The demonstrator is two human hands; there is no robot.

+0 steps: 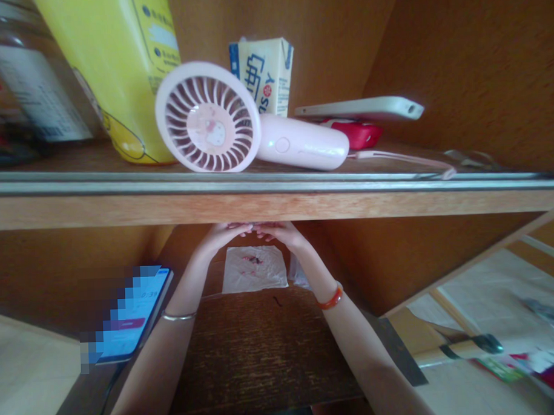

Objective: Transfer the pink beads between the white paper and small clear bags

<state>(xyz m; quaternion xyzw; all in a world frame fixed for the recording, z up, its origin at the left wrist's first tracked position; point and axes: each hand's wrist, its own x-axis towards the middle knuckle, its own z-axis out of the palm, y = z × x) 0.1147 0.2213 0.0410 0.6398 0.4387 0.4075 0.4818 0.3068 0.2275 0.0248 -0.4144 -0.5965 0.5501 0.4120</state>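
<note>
Both hands reach far forward under the shelf, whose front edge cuts off their upper part. My left hand [230, 233] has its fingers bent inward, with a silvery bangle on that wrist. Facing it, my right hand [280, 233] also has curled fingers, and an orange-red bangle circles its wrist. The fingertips of the two hands come together; whatever they pinch is too small and hidden to name. Just below them lies a creased white tissue [234, 278] with small red and dark bits on it.
A lit phone [135, 321] lies left of my left arm on the dark wooden tabletop [264, 347]. Overhead, the shelf edge [277, 204] spans the view. On it are a pink handheld fan [302, 143], a yellow container [118, 74], a drink carton [276, 74] and a white flat device [364, 109].
</note>
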